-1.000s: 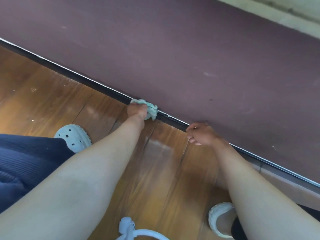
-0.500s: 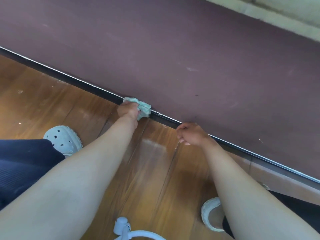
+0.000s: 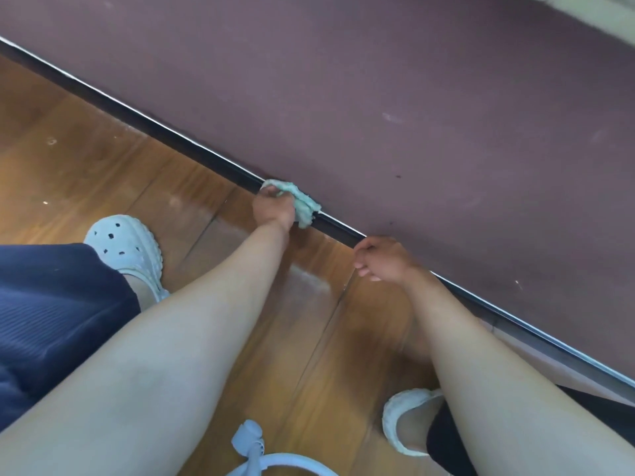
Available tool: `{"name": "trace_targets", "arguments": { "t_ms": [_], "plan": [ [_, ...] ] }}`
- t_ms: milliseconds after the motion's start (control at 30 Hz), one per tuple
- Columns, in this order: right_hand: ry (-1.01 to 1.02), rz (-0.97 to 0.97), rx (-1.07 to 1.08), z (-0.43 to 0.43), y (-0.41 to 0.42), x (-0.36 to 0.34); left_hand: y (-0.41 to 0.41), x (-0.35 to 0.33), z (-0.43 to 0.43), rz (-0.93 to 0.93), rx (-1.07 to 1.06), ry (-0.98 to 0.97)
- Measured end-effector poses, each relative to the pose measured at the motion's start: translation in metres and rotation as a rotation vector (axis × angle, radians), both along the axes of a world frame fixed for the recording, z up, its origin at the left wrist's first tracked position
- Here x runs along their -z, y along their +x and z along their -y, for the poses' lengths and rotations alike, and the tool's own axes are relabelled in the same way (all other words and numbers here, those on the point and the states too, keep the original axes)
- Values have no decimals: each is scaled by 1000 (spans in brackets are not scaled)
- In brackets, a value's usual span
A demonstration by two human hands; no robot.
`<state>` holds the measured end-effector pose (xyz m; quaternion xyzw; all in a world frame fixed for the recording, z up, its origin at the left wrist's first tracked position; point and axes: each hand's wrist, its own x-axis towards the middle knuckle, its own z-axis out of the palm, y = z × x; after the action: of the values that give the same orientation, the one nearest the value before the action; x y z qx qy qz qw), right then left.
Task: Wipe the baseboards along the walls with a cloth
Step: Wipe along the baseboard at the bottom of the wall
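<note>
A dark baseboard (image 3: 178, 146) with a thin pale top edge runs diagonally from upper left to lower right under a maroon wall (image 3: 378, 97). My left hand (image 3: 274, 207) grips a bunched pale green cloth (image 3: 302, 202) and presses it against the baseboard near the middle of the view. My right hand (image 3: 383, 258) hangs just right of it, close to the baseboard, with its fingers loosely curled and nothing in them.
The wooden plank floor (image 3: 86, 173) lies in front of the baseboard. My white perforated clogs show at the left (image 3: 129, 247) and lower right (image 3: 402, 424). A pale blue cord loop (image 3: 261, 458) hangs at the bottom edge.
The view has shifted a little along the wall. My left hand stays on the baseboard with the cloth, and my right hand keeps its place beside it.
</note>
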<state>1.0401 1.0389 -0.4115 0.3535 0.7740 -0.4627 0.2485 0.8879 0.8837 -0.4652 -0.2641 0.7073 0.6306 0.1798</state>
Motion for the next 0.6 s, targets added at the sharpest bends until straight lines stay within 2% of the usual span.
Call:
{"name": "trace_targets", "arguments": {
  "t_ms": [100, 200, 300, 400, 500, 600],
  "plan": [
    [-19, 2, -2, -2, 5, 1, 12, -1, -8, 50, 67, 4],
    [-37, 13, -3, -2, 11, 4, 49, -3, -25, 143, 256, 142],
    [-50, 23, -2, -2, 14, 4, 66, 6, -32, 111, 335, 153],
    [-45, 20, -9, -6, 15, 3, 53, 3, -26, 49, 172, 64],
    [-46, -2, -20, -7, 14, 0, 30, 0, -13, 53, -43, 68],
    [-38, -8, -36, -6, 14, -1, 23, -2, -12, 51, -31, 39]
  ]
}}
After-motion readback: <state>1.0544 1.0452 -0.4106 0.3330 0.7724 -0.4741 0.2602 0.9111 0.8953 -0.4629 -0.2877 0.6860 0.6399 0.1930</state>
